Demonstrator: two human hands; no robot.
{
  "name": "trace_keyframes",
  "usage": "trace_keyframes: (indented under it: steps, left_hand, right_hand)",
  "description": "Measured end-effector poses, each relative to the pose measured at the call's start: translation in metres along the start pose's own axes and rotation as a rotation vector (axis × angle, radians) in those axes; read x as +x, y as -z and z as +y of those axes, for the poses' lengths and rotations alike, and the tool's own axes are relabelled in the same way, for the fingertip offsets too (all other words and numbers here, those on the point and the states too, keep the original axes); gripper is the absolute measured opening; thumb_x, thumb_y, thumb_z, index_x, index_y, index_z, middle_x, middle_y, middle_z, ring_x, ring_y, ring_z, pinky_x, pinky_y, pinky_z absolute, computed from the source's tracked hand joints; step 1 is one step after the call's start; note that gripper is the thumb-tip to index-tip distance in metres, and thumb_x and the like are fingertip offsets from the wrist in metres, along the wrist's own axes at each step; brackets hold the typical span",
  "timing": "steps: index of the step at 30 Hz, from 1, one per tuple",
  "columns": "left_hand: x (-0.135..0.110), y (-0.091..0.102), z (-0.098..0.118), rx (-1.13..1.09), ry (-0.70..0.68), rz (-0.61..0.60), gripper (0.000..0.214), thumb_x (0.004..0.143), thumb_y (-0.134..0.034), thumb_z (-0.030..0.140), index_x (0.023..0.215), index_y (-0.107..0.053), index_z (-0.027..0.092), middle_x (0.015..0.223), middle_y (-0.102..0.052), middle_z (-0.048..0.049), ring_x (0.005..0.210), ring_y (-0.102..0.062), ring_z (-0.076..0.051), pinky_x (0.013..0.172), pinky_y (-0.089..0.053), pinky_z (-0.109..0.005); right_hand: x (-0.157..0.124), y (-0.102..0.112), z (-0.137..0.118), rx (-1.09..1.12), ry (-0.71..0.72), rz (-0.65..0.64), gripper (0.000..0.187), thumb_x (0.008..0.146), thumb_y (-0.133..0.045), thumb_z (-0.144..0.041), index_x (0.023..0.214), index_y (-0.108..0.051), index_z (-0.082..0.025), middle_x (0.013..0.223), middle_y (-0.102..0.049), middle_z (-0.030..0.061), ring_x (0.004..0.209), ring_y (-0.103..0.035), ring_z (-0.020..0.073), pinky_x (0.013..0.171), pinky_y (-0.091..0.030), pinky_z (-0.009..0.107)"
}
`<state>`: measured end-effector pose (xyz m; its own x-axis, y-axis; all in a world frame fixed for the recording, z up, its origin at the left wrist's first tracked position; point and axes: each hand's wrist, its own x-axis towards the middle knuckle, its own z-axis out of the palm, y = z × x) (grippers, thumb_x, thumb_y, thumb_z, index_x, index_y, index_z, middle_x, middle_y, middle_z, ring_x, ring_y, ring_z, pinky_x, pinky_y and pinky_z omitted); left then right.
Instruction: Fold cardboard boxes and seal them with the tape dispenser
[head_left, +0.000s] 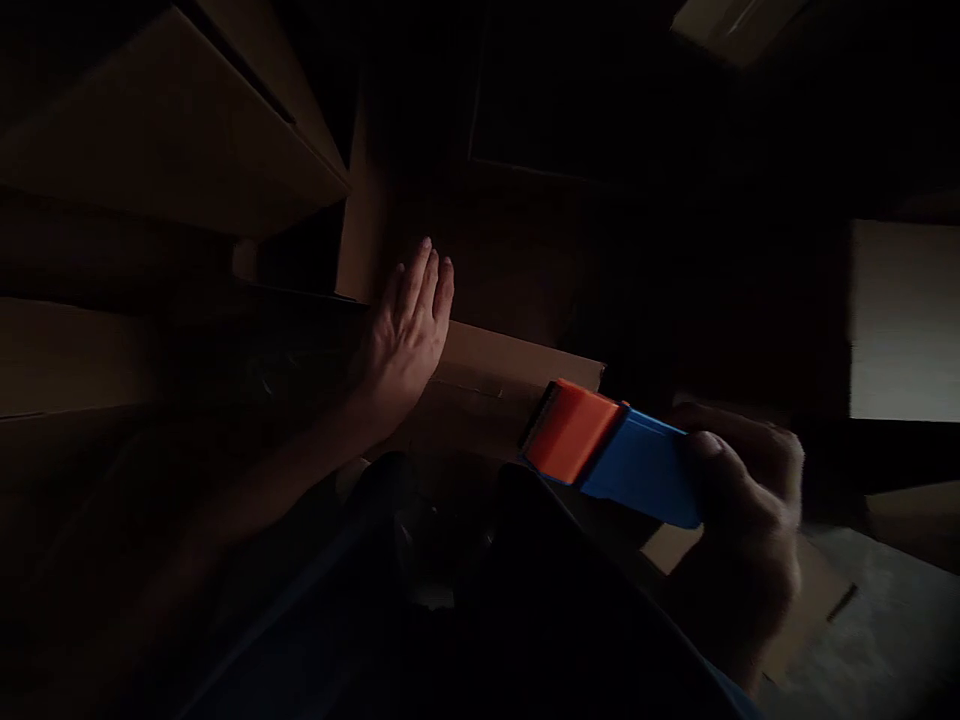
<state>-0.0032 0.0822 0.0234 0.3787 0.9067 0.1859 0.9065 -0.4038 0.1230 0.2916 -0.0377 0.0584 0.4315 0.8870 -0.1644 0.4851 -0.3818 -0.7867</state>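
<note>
My left hand (409, 340) lies with its fingers stretched out and close together at the edge of a brown cardboard box (517, 352). Whether the palm presses on the cardboard is hard to tell in the dim light. In my right hand (750, 500) is a blue and orange tool (637, 465) shaped like a hand-held tape dispenser, gripped by its blue end. Its orange end has a dark, rough-looking edge and points left, over the near part of the box.
Large cardboard boxes (172, 130) stand at the upper left, and another lies at the left edge (67, 355). A pale panel (904, 320) is at the right. Cardboard pieces (806, 600) lie on the grey floor (892, 620). Much of the scene is dark.
</note>
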Motion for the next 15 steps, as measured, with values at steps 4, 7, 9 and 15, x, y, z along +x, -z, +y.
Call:
trace_keyframes:
  steps: [4, 7, 9, 15]
  left_hand:
    - [0.005, 0.011, -0.012, -0.040, -0.025, 0.048, 0.052, 0.105, -0.027, 0.006, 0.150, -0.051, 0.012, 0.153, -0.057, -0.0156, 0.154, -0.038, -0.028, 0.124, -0.041, -0.046]
    - [0.005, 0.022, -0.009, -0.075, 0.027, 0.173, 0.049, 0.106, -0.029, 0.009, 0.147, -0.054, 0.020, 0.148, -0.062, -0.0101, 0.154, -0.039, -0.026, 0.124, -0.040, -0.045]
    - [0.003, 0.021, -0.001, -0.057, 0.026, 0.214, 0.049, 0.106, -0.030, 0.008, 0.148, -0.053, 0.022, 0.149, -0.061, -0.0089, 0.154, -0.040, -0.025, 0.126, -0.038, -0.046]
    - [0.000, -0.008, 0.015, -0.064, 0.022, 0.024, 0.051, 0.103, -0.038, 0.008, 0.151, -0.049, 0.017, 0.156, -0.054, -0.0141, 0.156, -0.034, -0.033, 0.128, -0.023, -0.063]
  right_hand:
    - [0.000, -0.001, 0.002, 0.021, -0.024, -0.004, 0.034, 0.081, -0.068, -0.066, 0.088, -0.077, -0.035, 0.104, -0.062, 0.0030, 0.107, -0.054, 0.0315, 0.093, -0.039, 0.051]
    - [0.000, -0.001, 0.001, 0.020, -0.025, 0.009, 0.033, 0.083, -0.066, -0.066, 0.091, -0.077, -0.035, 0.107, -0.062, 0.0024, 0.109, -0.053, 0.0312, 0.093, -0.039, 0.050]
    - [0.002, -0.001, 0.000, -0.005, 0.001, -0.007, 0.035, 0.083, -0.065, -0.066, 0.090, -0.077, -0.034, 0.104, -0.063, 0.0029, 0.109, -0.053, 0.0313, 0.091, -0.039, 0.049]
    - [0.012, -0.004, -0.009, 0.013, 0.015, -0.014, 0.042, 0.074, -0.069, -0.069, 0.080, -0.078, -0.028, 0.093, -0.064, 0.0047, 0.091, -0.060, 0.0279, 0.075, -0.043, 0.042]
